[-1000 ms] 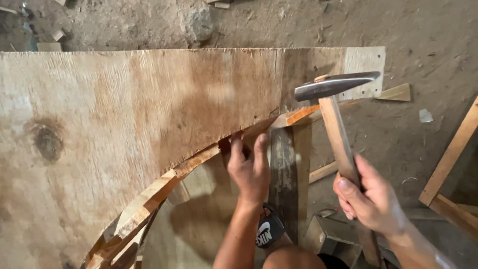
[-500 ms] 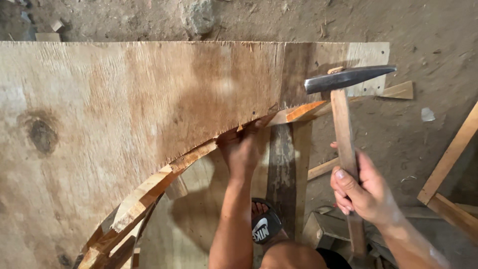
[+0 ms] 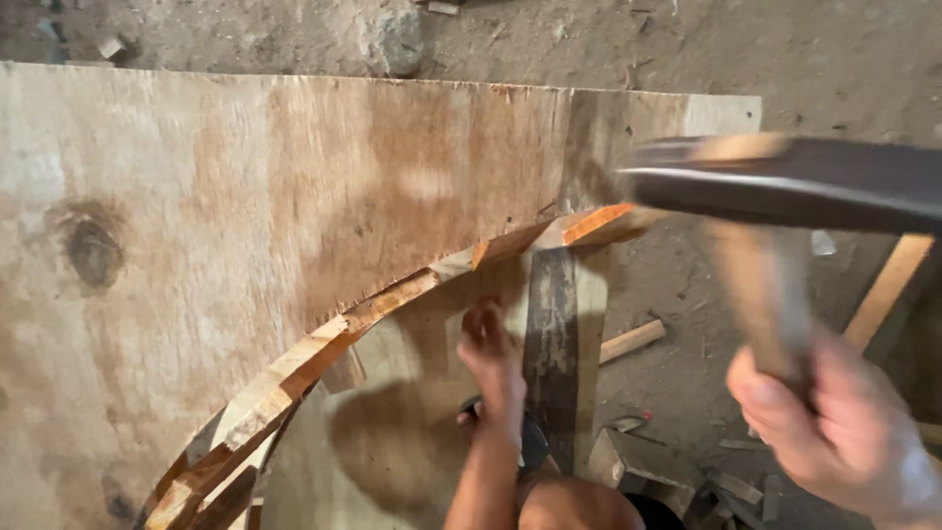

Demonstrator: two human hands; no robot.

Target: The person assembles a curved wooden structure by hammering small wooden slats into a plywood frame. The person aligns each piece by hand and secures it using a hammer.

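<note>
No packages, labels, signs, screens.

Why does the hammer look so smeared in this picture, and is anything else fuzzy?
Head view: the dark-headed, wooden-handled hammer is streaked by motion blur, and the right hand gripping it is soft; the large plywood sheet stays sharp, with the left hand slightly blurred.

A single head-worn camera looks steeply down, close over a large curved-cut brown plywood sheet (image 3: 294,226) lying on a dusty dirt floor (image 3: 687,49).

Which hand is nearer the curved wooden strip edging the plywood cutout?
Left. The left hand sits just below the curved wooden strip; the right hand grips the hammer off to the right.
</note>
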